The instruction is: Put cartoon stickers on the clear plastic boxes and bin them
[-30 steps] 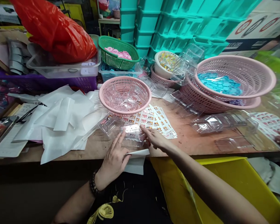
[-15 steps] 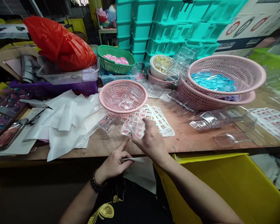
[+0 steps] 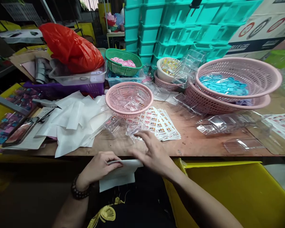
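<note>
My left hand (image 3: 102, 167) pinches the top edge of a white paper sheet (image 3: 117, 177), which hangs folded over in front of the table's edge. Fingers spread, my right hand (image 3: 154, 153) is above the table edge; its thumb is close to the sheet's right corner, and whether they touch I cannot tell. Just beyond its fingertips a clear plastic case (image 3: 136, 129) lies on printed sticker sheets (image 3: 160, 123). Another clear case (image 3: 113, 125) with a printed sticker rests to its left, in front of a pink basket (image 3: 129, 98) of clear cases.
White backing papers (image 3: 73, 117) are heaped on the left, beside a phone (image 3: 22, 131). At right stand stacked pink baskets (image 3: 239, 77) with blue pieces, and clear plastic cases (image 3: 228, 123). Behind are a green basket (image 3: 123, 63), a red bag (image 3: 72, 47) and turquoise crates (image 3: 173, 28).
My right hand has let go of the clear case, leaving it on the sticker sheets, and opened. My left hand has moved left and down with the paper sheet. The view shifted slightly.
</note>
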### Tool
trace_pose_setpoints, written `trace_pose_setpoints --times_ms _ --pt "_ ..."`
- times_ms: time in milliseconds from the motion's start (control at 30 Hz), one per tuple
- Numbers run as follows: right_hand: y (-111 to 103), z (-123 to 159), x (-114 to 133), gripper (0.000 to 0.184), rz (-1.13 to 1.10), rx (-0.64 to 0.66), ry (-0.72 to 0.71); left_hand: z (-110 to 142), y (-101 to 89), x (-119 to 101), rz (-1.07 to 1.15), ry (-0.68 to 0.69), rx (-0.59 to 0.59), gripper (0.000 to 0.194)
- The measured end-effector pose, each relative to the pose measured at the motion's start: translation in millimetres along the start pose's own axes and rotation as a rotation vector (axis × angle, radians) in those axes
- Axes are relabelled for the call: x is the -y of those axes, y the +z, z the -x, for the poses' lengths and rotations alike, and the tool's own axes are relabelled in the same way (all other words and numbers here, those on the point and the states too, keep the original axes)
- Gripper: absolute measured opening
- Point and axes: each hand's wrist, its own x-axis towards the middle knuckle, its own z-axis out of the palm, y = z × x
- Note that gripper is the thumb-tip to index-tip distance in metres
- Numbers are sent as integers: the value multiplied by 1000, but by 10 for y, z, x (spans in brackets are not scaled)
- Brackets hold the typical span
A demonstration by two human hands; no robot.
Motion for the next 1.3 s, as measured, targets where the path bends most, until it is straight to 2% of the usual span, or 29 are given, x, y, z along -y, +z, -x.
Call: trace_pose_setpoints --times_ms 67,100,167,233,267,333,400,467,500,633,767,833,900,1000,1033,1133,1300 --pt "-108 155 -42 33 -179 212 36 -80 97 -30 119 -21 -32 15" --pt "-138 218 -77 25 -255 287 98 -122 144 -37 199 -41 -57 18" --pt "-178 301 -169 12 -400 313 265 -198 222 -32 381 -93 -124 39" --pt "-226 333 -265 20 -520 287 393 -257 278 -1 565 -146 -201 58" --pt "-263 337 -302 26 -558 309 425 -278 299 19 638 -169 -231 60" --pt "-358 335 -337 37 -566 411 443 -305 336 56 729 -206 -265 51" --pt "-452 330 -316 50 -495 457 414 -319 376 73 746 -213 -249 43" --pt "-495 321 -259 60 -427 399 345 -332 427 66 734 -193 -220 39" --pt "-487 312 -228 59 -408 352 307 -338 455 56 726 -184 -204 38" --pt "-312 268 -168 26 -394 247 235 -340 541 -1 720 -107 -162 37" --pt "-161 262 -221 18 -496 197 245 -276 516 -58 703 116 -68 55" --pt "-145 276 -252 17 -531 189 255 -249 494 -82 670 160 -6 57" --pt "-153 290 -272 18 -548 201 271 -252 501 -100 639 102 -46 52" --pt "-170 308 -280 20 -560 208 268 -303 569 -117 634 -43 -204 31" --pt "-171 315 -280 21 -565 195 263 -323 596 -120 645 -73 -236 30" --pt "-158 337 -277 25 -584 125 251 -365 649 -114 681 -131 -289 39" --pt "-112 370 -242 23 -621 40 236 -376 667 -90 610 -165 -409 45"
